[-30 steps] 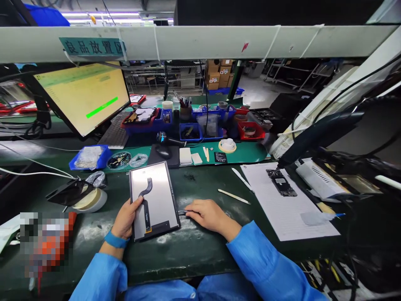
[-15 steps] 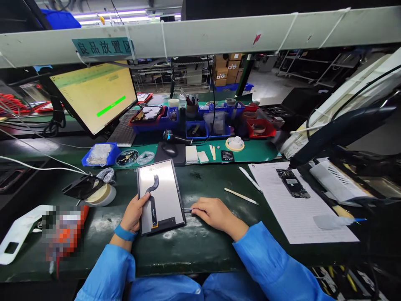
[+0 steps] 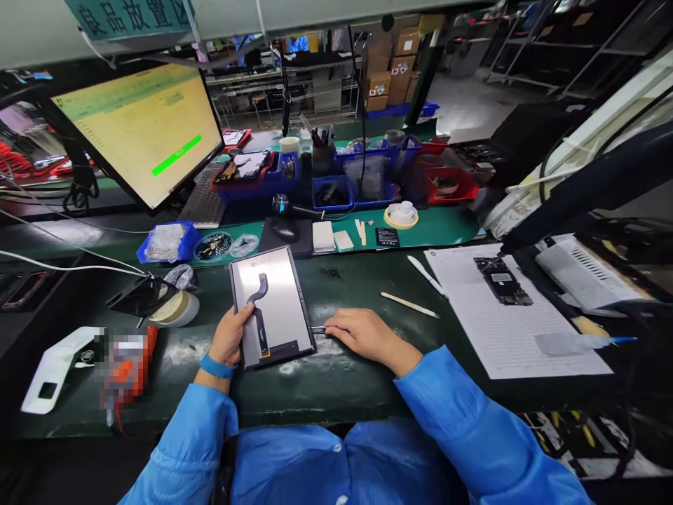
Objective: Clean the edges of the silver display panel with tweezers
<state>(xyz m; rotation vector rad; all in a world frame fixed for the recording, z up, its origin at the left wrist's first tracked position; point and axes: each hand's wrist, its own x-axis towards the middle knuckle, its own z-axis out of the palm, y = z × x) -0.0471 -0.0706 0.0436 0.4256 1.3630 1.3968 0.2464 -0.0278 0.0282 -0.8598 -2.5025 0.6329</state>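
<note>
My left hand [image 3: 228,337] is closed on the left edge of a tablet display panel [image 3: 281,298], its thumb lying over the black flex cable [image 3: 262,328] on the panel's silvery back. The panel is tilted over the dark green bench. At its right side, my right hand [image 3: 360,334] pinches a thin metal tool, seemingly tweezers [image 3: 318,330]. The tool's tip meets the panel's lower right edge; most of its length is hidden in my fingers.
Right of my hands lie a wooden stick [image 3: 410,305], a white pen [image 3: 427,276] and a paper sheet [image 3: 484,344] bearing a circuit board [image 3: 503,282]. A tape roll [image 3: 181,310] and a blurred red object [image 3: 129,365] are at left. Blue bins [image 3: 332,193] and a monitor [image 3: 141,133] stand behind.
My head view has tipped downward, so the bench appears higher in the picture. Both hands keep their holds, and the tool stays at the panel's right edge.
</note>
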